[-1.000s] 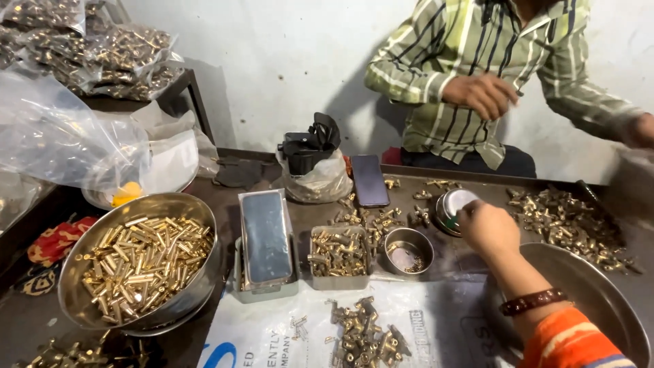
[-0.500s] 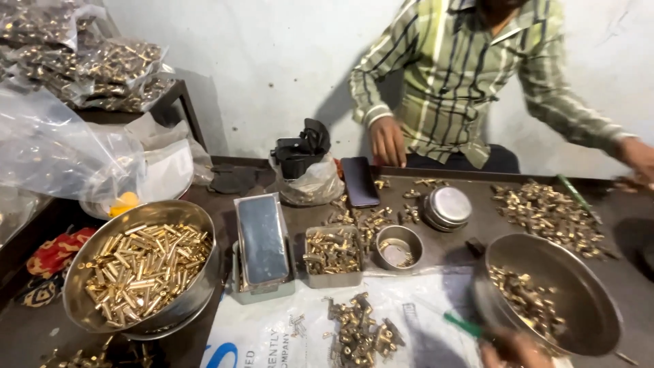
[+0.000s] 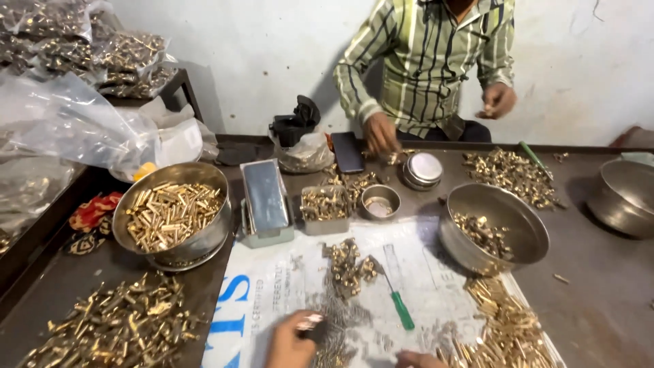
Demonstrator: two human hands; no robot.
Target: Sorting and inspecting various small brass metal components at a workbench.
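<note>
Head view | left hand pinching small dark part, below brass pile | right hand mostly hidden, grip unclear | brass bits light, slippery (pinch by sides)

Round steel bowls: three — one with brass tubes at left, one with brass bits right of centre, one at right edge. Small steel cup: one. Lidded round tin: one. Green-handled screwdriver: one. Dark phone: one. Rectangular metal boxes: two, and.
</note>
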